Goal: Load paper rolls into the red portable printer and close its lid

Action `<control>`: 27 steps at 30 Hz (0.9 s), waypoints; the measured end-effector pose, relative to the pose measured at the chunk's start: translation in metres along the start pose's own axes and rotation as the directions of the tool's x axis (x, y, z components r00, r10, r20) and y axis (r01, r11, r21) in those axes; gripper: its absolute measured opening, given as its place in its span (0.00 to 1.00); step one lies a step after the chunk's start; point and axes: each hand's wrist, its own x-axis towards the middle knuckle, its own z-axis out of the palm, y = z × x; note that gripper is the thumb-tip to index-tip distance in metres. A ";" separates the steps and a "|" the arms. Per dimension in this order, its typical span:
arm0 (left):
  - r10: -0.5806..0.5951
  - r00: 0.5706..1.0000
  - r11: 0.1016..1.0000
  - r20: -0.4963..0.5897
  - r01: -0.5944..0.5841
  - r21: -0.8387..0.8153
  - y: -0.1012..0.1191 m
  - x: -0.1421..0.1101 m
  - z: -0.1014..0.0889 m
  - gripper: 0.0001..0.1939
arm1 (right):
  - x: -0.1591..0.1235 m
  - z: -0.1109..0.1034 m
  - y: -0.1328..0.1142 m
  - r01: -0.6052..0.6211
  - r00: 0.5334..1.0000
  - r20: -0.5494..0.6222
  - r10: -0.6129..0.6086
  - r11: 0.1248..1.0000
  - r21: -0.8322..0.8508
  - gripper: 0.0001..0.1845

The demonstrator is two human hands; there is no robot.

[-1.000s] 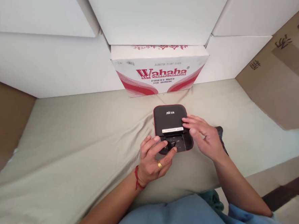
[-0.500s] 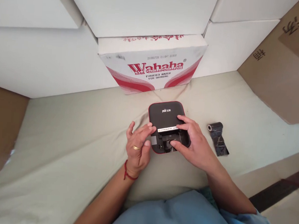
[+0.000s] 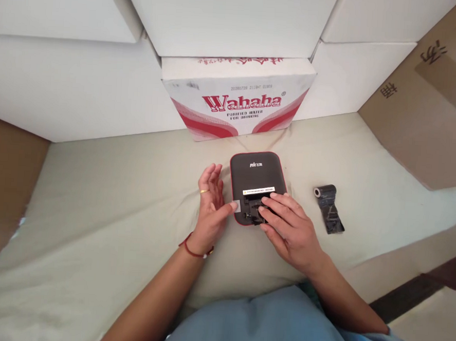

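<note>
Black device [image 3: 247, 174]: centre, on cloth [image 3: 113, 210]; likely rigid, light; hold by side edges.
Left hand [image 3: 211, 203]: loosely spread, thumb at grey tab [image 3: 238, 207].
Right hand [image 3: 292, 231]: over near-end bay [image 3: 252, 205]; grip hidden, can't tell.

The machine [image 3: 253, 177] has a smooth, matt lid that looks like black plastic, edged in red with the same plastic look; the strip label [image 3: 258, 191] on it is flat and white, like a paper sticker. The roll [image 3: 326, 193] is thin black film with a glossy, creased surface that catches light along its loose end. Both lie on a sheet [image 3: 113, 210] of soft, matt cloth, wrinkled in places. The water carton [image 3: 243, 109] is smooth printed cardboard, scuffed at one corner. The white boxes [image 3: 229, 21] look smooth and matt; the brown box [image 3: 427, 131] is plain, dull cardboard. The ring [image 3: 204, 191] looks like gold-coloured metal, the bracelet [image 3: 192, 249] like thin red cord, and the shirt [image 3: 265, 327] is matt blue cloth.
</note>
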 end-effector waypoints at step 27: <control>-0.095 0.979 0.986 0.180 0.118 -0.122 -0.019 0.005 -0.001 0.45 | 0.143 0.004 0.013 -0.147 0.625 0.622 0.472 0.853 -0.501 0.16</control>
